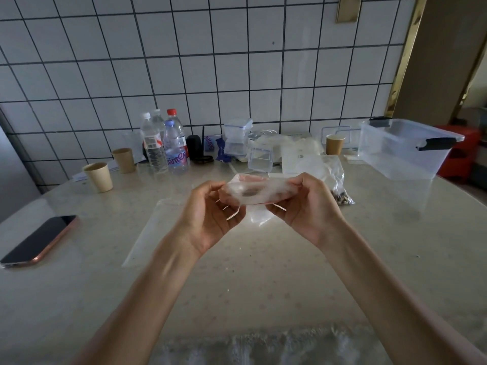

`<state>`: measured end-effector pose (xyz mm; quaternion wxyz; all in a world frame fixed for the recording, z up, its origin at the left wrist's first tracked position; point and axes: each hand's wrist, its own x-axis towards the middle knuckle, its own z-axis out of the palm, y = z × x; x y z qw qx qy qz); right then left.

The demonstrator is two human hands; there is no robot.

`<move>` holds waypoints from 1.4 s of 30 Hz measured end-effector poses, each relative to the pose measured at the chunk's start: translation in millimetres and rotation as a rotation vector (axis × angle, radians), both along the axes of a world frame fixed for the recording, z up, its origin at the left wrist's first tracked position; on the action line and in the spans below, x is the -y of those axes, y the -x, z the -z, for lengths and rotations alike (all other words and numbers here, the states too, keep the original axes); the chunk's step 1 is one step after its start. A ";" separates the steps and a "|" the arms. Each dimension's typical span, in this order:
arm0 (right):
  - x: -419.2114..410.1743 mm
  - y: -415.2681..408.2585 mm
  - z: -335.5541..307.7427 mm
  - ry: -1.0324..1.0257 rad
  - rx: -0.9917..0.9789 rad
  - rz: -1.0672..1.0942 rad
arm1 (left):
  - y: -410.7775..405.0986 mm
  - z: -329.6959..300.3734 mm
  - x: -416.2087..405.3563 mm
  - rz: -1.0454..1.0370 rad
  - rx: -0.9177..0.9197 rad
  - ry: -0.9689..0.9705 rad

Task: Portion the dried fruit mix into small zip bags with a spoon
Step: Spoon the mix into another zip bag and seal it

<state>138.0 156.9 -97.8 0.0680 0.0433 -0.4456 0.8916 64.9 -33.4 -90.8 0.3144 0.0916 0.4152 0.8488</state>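
Two hands, one small zip bag at centre frame.
Our left hand (208, 214) and right hand (303, 206) pinch the small zip bag (257, 193) by its ends above the table (263, 272); dark pieces show inside, so we judge one portion in. Its seal is blurred, no spoon is visible, and the fruit mix bag (334, 180) right of centre looks nearly spent.

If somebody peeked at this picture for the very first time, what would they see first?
First, the two hands in the middle: the left hand and right hand pinch a small zip bag held up over the table. Next, the water bottles by the tiled wall, and the big clear plastic bin on the right.
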 end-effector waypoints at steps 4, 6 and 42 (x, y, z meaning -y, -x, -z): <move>-2.9 -1.8 5.6 -0.125 -0.023 -0.038 | -1.8 3.6 -0.2 0.050 0.050 -0.048; -6.2 -3.1 8.3 -0.194 -0.034 -0.023 | -3.1 5.5 -0.7 0.054 -0.041 -0.046; -11.6 -6.0 48.5 0.229 0.181 0.209 | 0.7 38.5 -4.4 -0.038 0.084 -0.013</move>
